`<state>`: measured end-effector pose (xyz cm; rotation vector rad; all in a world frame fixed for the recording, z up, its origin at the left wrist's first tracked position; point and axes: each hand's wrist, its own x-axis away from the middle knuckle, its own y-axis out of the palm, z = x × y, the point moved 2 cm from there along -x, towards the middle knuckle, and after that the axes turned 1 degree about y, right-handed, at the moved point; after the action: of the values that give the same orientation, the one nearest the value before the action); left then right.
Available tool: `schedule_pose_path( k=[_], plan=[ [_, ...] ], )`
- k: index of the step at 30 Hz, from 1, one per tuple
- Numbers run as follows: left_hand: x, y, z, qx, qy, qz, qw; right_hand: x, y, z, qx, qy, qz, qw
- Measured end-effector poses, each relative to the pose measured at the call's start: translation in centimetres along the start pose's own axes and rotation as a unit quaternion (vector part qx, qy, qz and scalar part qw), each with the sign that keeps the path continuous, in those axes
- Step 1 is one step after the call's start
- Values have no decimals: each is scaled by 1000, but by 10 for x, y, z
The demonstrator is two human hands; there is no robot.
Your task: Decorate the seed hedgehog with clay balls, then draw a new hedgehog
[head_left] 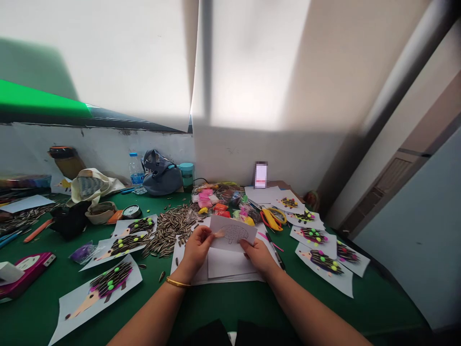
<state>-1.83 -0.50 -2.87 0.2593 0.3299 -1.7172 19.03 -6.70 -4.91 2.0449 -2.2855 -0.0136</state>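
Observation:
My left hand (194,251) and my right hand (256,254) both pinch a white paper sheet (233,233) printed with a hedgehog outline. A small orange-pink bit shows at the sheet's left edge, near my left fingers. Under my hands lies a stack of white paper (230,264). A heap of striped sunflower seeds (169,230) spreads just left of my left hand. Finished hedgehog pictures with seed spines and green-yellow pom-poms (99,298) lie on both sides. A gold bangle (178,282) circles my left wrist.
The green tabletop (223,307) also holds yellow-handled scissors (272,218), bags of coloured clay (216,202), and a pen (275,252). A water bottle (136,173), grey bag (162,174), and upright phone (260,175) stand against the back wall.

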Motion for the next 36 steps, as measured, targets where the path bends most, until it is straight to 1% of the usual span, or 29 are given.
schedule_pose_path(
  k=[3,6,9,13,17,24,30,36],
  plan=[
    [1,0,1,-7,13,1,1000,0,0,2,2,4,-2,1000],
    [2,2,-1,-4,-3,-9,1000,0,-1,2,7,1,-7,1000],
    [2,4,-2,-12,-13,-4,1000,0,0,1,15,-2,-14,1000],
    [2,2,3,-14,12,-5,1000,1,0,-1,18,0,-13,1000],
    [2,-1,5,-35,37,13,999,2,0,-3,19,6,-8,1000],
    [2,1,-2,-23,15,-17,999,1,0,-1,10,6,-4,1000],
    [3,1,4,-11,-1,-11,1000,1,0,-1,12,10,-1,1000],
    [2,0,4,-9,-5,-4,1000,1,0,-1,3,4,-7,1000]
  ],
)
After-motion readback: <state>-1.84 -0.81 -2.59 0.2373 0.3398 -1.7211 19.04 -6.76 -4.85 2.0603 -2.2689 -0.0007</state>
